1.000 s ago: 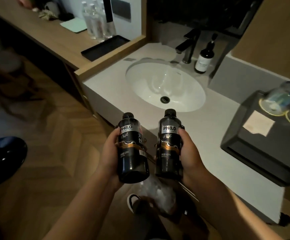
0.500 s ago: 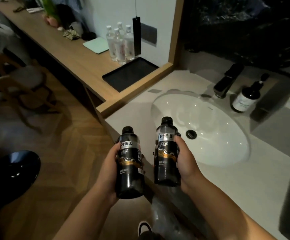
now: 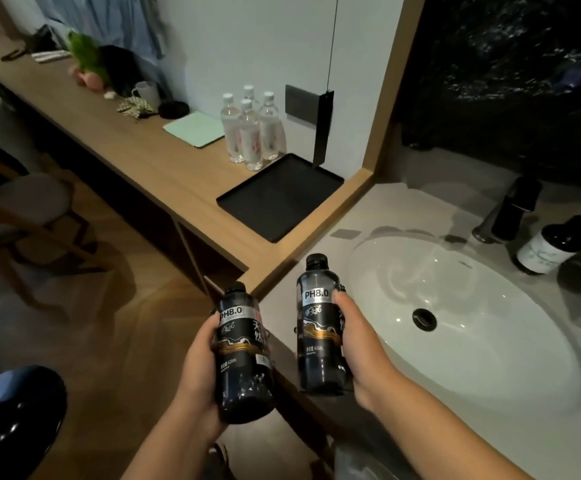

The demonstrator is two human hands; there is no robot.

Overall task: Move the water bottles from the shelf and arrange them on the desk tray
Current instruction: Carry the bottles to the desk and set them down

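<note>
My left hand [image 3: 199, 368] grips a black water bottle [image 3: 242, 355] labelled PH8.0, held upright above the floor. My right hand [image 3: 358, 344] grips a second black PH8.0 bottle [image 3: 320, 327] upright over the front edge of the sink counter. Ahead lies the black desk tray [image 3: 282, 195], with nothing on it, at the right end of the wooden desk [image 3: 115, 133]. Several clear water bottles [image 3: 252, 128] stand on the desk just behind the tray.
A white sink basin [image 3: 455, 320] with a dark faucet [image 3: 514, 209] and a dark pump bottle [image 3: 552, 244] is on the right. A green pad [image 3: 193, 129], a mug [image 3: 145, 93] and a plant [image 3: 84, 60] sit on the desk. A wooden chair [image 3: 29, 216] stands left.
The view has swung left and forward: the desk tray and clear bottles have come closer and nearer the centre. Both hands still hold the black bottles, now slightly further apart.
</note>
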